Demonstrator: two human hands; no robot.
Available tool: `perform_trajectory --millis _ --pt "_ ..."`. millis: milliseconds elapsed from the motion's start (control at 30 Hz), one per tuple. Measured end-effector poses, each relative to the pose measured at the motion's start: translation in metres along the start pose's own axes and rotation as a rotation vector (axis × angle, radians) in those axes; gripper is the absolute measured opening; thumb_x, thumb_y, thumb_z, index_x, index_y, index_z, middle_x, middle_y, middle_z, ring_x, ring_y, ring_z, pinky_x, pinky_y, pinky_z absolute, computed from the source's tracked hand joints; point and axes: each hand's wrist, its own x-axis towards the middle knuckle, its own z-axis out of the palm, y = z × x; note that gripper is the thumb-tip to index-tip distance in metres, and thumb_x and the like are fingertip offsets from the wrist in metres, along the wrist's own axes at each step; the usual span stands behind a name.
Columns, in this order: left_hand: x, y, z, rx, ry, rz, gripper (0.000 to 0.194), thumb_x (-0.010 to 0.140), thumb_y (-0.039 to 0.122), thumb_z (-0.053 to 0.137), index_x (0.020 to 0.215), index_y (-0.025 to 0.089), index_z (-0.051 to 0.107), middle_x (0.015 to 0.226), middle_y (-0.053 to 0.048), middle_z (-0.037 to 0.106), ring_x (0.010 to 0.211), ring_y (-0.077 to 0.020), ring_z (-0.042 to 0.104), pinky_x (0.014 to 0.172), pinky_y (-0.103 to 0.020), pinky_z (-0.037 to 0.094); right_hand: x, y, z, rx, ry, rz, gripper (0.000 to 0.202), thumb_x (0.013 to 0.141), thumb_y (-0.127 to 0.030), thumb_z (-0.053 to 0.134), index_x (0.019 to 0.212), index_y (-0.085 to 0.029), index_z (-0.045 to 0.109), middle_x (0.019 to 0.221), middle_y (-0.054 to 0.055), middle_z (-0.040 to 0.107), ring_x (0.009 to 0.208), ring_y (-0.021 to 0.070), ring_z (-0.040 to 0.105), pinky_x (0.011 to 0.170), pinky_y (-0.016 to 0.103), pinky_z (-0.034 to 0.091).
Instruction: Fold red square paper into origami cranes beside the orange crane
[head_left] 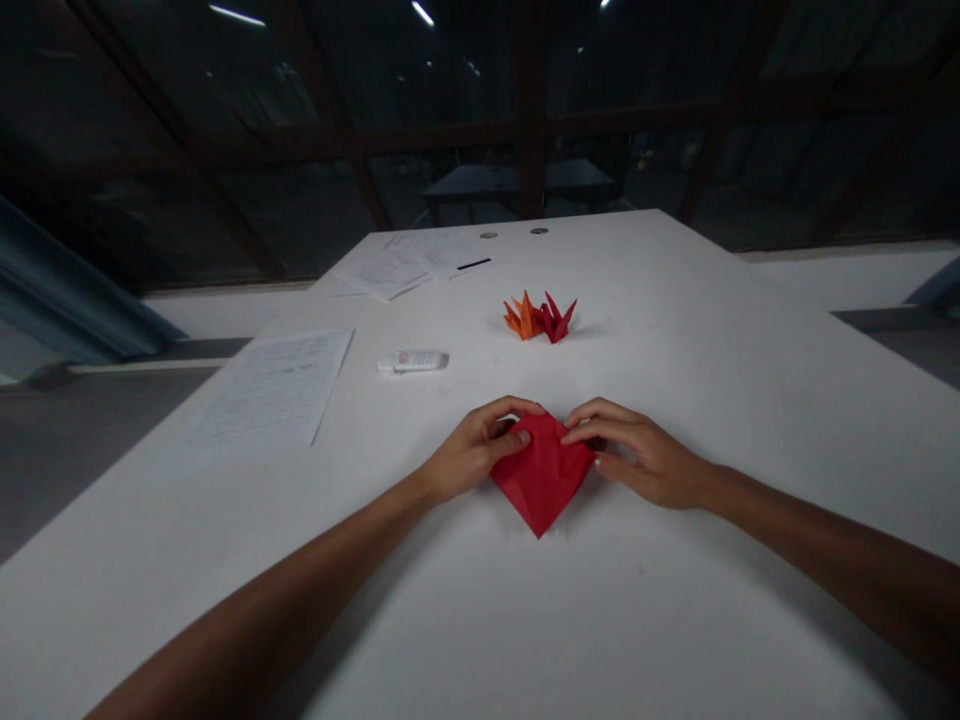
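Observation:
A folded red paper [541, 480] lies on the white table [465, 620], one pointed corner toward me. At its upper left edge my left hand [480, 448] grips it, thumb on top and the other fingers behind the far edge. My right hand [641, 455] is at the paper's right corner, with its fingertips on the upper right edge and the thumb beside the corner. Beyond the paper stand an orange folded crane [523, 317] and a red folded crane [556, 320], close together.
A white tube-like object [413, 361] lies left of the cranes. Written sheets [277, 388] are at the left, with more papers [397, 265] and a dark pen [474, 264] farther back. Two small round discs [539, 231] sit near the far edge.

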Motion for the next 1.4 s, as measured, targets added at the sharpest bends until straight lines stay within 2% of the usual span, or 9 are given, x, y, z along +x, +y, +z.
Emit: perform_trajectory --millis 300,433,633,833,1100,1400 --pt "-0.0004 0.0009 -0.0008 0.012 0.006 -0.003 0.028 0.089 0.022 0.071 0.116 0.018 0.067 0.114 -0.007 0.069 0.098 -0.0178 0.063 0.089 -0.03 0.047 0.0018 -0.0018 0.0001 -0.009 -0.031 0.019 0.028 0.104 -0.026 0.05 0.127 -0.025 0.067 0.124 0.01 0.059 0.115 0.0225 0.058 0.101 0.041 0.047" --pt "-0.0003 -0.0001 -0.0015 0.025 0.002 0.005 0.027 0.089 0.022 0.071 0.116 0.018 0.067 0.112 -0.006 0.068 0.099 -0.0173 0.062 0.088 -0.029 0.047 0.0004 0.0003 0.0033 -0.047 -0.026 0.04 0.027 0.104 -0.023 0.05 0.122 -0.026 0.07 0.125 0.009 0.056 0.114 0.0218 0.059 0.099 0.04 0.048" --pt "0.0001 -0.0023 -0.0016 0.001 -0.002 -0.007 0.028 0.089 0.022 0.071 0.116 0.019 0.067 0.112 -0.006 0.068 0.096 -0.0167 0.062 0.086 -0.028 0.047 -0.0013 0.0007 0.0062 -0.051 -0.01 0.052 0.031 0.097 -0.008 0.05 0.114 -0.025 0.069 0.13 0.009 0.051 0.099 0.0175 0.061 0.086 0.035 0.052" --pt "0.0007 -0.0019 -0.0009 0.005 -0.003 -0.006 0.027 0.089 0.023 0.072 0.115 0.019 0.068 0.112 -0.007 0.068 0.098 -0.0182 0.062 0.087 -0.029 0.048 -0.0016 0.0001 0.0059 -0.029 -0.017 0.039 0.033 0.091 -0.005 0.055 0.115 -0.024 0.068 0.132 0.009 0.05 0.101 0.0189 0.062 0.09 0.038 0.051" --pt "0.0007 -0.0017 -0.0007 0.022 -0.009 0.007 0.028 0.089 0.024 0.072 0.116 0.018 0.068 0.112 -0.006 0.068 0.097 -0.0176 0.062 0.087 -0.029 0.048 0.0005 -0.0025 0.0022 0.0 -0.038 0.005 0.031 0.093 -0.011 0.06 0.119 -0.024 0.069 0.13 0.01 0.054 0.123 0.024 0.054 0.105 0.043 0.045" --pt "-0.0003 -0.0013 -0.0003 0.023 -0.017 0.013 0.029 0.089 0.025 0.073 0.116 0.018 0.068 0.113 -0.007 0.069 0.1 -0.0192 0.063 0.089 -0.031 0.048 0.0009 0.0 0.0043 -0.029 -0.046 0.028 0.025 0.095 -0.017 0.062 0.117 -0.025 0.071 0.128 0.01 0.056 0.12 0.024 0.057 0.104 0.043 0.047"
